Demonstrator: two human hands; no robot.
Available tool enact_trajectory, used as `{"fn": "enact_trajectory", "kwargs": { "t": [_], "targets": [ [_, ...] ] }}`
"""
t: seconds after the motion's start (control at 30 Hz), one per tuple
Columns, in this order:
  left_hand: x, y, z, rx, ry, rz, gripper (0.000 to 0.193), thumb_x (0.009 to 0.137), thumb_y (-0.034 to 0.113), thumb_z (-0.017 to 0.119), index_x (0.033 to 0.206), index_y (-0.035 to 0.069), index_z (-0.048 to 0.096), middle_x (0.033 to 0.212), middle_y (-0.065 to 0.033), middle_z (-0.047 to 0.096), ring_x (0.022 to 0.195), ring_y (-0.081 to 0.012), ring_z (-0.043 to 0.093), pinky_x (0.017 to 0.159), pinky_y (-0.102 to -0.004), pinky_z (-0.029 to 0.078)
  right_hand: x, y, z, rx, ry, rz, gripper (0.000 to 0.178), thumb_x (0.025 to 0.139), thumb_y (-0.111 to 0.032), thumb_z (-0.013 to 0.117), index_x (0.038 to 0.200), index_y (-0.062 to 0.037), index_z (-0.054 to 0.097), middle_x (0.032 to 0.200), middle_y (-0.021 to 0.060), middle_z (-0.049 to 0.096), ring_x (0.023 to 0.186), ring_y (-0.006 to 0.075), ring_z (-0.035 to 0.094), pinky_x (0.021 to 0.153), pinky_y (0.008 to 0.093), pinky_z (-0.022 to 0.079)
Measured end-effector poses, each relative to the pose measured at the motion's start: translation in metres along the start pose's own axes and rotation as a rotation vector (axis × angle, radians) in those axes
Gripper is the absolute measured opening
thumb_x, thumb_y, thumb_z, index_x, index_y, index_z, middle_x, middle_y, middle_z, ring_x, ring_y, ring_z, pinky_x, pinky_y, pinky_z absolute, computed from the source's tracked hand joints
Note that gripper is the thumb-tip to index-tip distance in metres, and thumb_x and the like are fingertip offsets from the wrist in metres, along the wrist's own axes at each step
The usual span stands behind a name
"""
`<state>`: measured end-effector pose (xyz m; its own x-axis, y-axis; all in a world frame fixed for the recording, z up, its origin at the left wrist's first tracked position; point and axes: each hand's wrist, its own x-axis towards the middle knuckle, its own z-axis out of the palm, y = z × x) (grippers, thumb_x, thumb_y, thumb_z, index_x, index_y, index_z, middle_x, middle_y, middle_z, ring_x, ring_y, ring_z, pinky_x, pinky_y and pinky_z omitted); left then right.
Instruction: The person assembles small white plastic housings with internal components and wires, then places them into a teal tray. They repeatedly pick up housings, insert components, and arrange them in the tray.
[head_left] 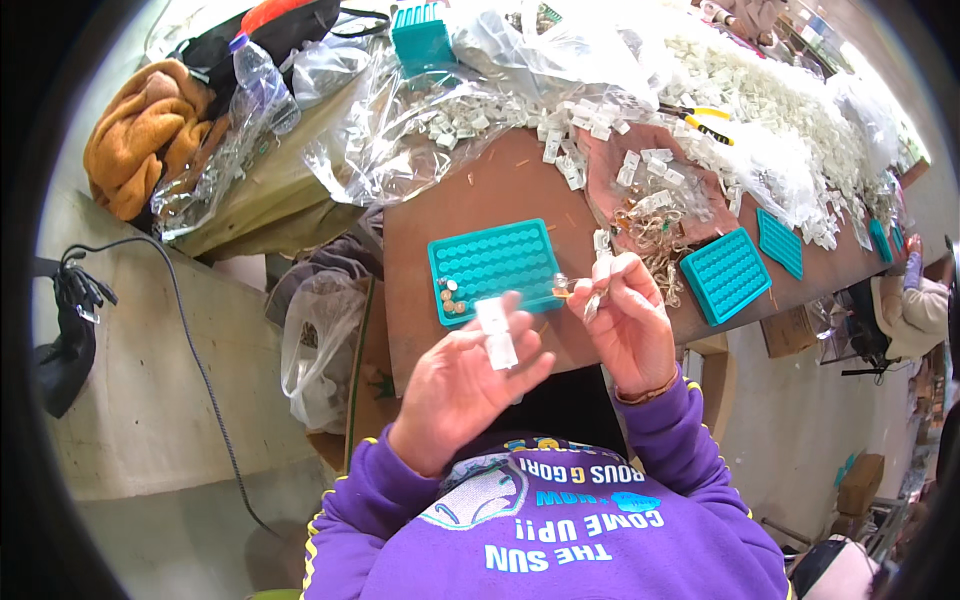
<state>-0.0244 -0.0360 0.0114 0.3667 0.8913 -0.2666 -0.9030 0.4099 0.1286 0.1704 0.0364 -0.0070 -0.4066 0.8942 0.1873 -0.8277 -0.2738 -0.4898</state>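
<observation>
Teal tray [505, 262] with discs [449, 296], left hand [465, 385] holding white tag [495, 335], right hand [635, 325] pinching small part [563, 288]

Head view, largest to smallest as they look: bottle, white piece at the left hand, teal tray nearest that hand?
1. Teal tray
2. Bottle
3. White piece, slightly blurred but clearly smallest

Teal tray [495, 260], white tag [496, 333], purple sweatshirt [590, 500] with yellow-dashed sleeves [660, 440], brown tabletop [415, 360], yellow-and-black pliers [709, 130], orange-brown cloth [140, 140]
</observation>
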Motion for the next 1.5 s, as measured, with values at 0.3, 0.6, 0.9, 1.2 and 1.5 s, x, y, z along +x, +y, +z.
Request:
{"fn": "enact_trajectory", "kwargs": {
  "t": [0.3, 0.6, 0.9, 1.2, 1.5],
  "targets": [
    [0.012, -0.034, -0.007, 0.82, 0.084, 0.56, 0.03, 0.09, 0.007, 0.067, 0.118, 0.004, 0.056, 0.092, 0.002, 0.057, 0.082, -0.0054, 0.053, 0.075, -0.021, 0.044, -0.013, 0.012, 0.016, -0.532, -0.116, -0.142, 0.005, 0.093, 0.0, 0.055, 0.09, 0.0012, 0.059, 0.096, 0.0124, 0.059, 0.095, 0.0234, 0.063, 0.088, 0.0364, 0.049],
    [0.022, -0.029, -0.023, 0.645, -0.008, 0.787, 0.018, 0.095, 0.013, 0.063, 0.109, 0.001, 0.061, 0.106, -0.0035, 0.06, 0.075, -0.0055, 0.047, 0.065, -0.0188, 0.039, -0.017, 0.014, 0.023, -0.478, -0.178, 0.023, 0.007, 0.091, -0.001, 0.05, 0.091, -0.0003, 0.057, 0.091, 0.0112, 0.055, 0.083, 0.0231, 0.06, 0.08, 0.0366, 0.049],
    [0.017, -0.025, -0.02, 0.559, 0.001, 0.627, 0.026, 0.096, 0.02, 0.063, 0.111, -0.002, 0.061, 0.097, -0.0081, 0.063, 0.068, -0.0055, 0.047, 0.059, -0.0171, 0.037, -0.011, 0.014, 0.017, -0.307, -0.208, 0.073, 0.017, 0.085, 0.005, 0.047, 0.098, 0.0038, 0.057, 0.094, 0.0121, 0.056, 0.087, 0.0206, 0.06, 0.081, 0.0318, 0.048],
    [0.021, -0.037, -0.016, 0.831, 0.098, 0.731, 0.017, 0.091, 0.01, 0.068, 0.105, 0.001, 0.063, 0.093, -0.0036, 0.066, 0.072, -0.0045, 0.052, 0.062, -0.0178, 0.042, -0.014, 0.002, 0.041, -1.855, -0.226, -0.628, 0.026, 0.069, -0.001, 0.076, 0.093, -0.0061, 0.067, 0.087, 0.0066, 0.064, 0.082, 0.0274, 0.064, 0.075, 0.0375, 0.052],
    [0.007, -0.028, -0.003, 0.168, -0.114, 0.287, 0.052, 0.091, -0.002, 0.048, 0.142, 0.003, 0.036, 0.143, -0.015, 0.043, 0.133, -0.0269, 0.042, 0.108, -0.037, 0.039, -0.018, 0.002, 0.03, -1.077, 0.081, -0.114, 0.014, 0.084, 0.001, 0.071, 0.098, 0.0008, 0.069, 0.087, 0.0063, 0.07, 0.077, 0.0111, 0.068, 0.065, 0.0232, 0.054]
  ]
}}
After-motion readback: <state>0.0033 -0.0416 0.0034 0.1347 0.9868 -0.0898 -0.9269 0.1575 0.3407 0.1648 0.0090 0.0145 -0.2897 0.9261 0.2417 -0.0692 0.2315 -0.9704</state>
